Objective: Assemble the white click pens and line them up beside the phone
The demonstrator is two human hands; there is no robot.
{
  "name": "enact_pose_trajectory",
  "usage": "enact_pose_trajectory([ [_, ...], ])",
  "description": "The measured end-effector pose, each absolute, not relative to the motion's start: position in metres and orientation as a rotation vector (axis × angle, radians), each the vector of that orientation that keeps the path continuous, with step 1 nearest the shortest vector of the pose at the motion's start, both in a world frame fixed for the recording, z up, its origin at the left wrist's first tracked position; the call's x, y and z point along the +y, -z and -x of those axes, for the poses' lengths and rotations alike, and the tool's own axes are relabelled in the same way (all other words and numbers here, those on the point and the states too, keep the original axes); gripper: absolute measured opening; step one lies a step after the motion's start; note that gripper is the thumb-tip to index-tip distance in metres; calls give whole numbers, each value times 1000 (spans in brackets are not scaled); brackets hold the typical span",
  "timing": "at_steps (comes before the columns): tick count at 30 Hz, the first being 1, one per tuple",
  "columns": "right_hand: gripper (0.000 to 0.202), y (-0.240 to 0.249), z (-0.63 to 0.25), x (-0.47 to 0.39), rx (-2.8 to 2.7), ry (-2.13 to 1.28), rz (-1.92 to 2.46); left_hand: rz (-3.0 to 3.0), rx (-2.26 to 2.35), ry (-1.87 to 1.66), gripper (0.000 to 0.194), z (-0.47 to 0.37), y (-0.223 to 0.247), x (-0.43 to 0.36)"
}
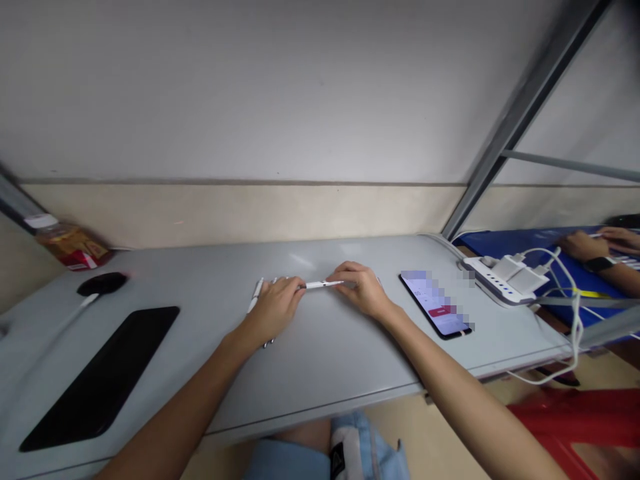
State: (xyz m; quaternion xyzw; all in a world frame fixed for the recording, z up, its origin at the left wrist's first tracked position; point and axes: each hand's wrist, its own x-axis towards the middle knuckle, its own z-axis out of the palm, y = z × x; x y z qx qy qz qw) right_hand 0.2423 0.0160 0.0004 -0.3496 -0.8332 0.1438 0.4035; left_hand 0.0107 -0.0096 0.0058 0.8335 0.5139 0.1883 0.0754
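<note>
Between my two hands a slim white pen lies level, just above the grey table. My left hand pinches its dark left end. The fingers of my right hand close round its right end, partly hiding it. Under and beside my left hand are several more white pens, mostly covered by the hand; their metallic tips show below it.
Left: a black tablet-like slab, a round black pad with a cable and a bottle. Right: a lit phone, a power strip with hanging cables, a metal post, a red stool and another person's hands.
</note>
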Motion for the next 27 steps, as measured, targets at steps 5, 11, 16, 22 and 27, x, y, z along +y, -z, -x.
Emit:
enact_pose_trajectory([
  [5, 13, -5, -242, 15, -2044, -518, 870, -2544, 1492, -554, 29, -10, -8, -10],
  [11, 31, -4, -243, 14, -1962, -933, 992, -2601, 1492, -604, 27, -10, -12, -11],
  [16, 30, -4, -246, 15, -1953, -989, 924, -2597, 1471, -632, 28, -9, -11, -11],
  [22, 31, -5, -247, 15, -1971, -1045, 1036, -2599, 1451, -610, 30, -11, -14, -14],
  [27, 28, -7, -249, 14, -1978, -1093, 1018, -2589, 1486, -625, 30, -11, -15, -15],
])
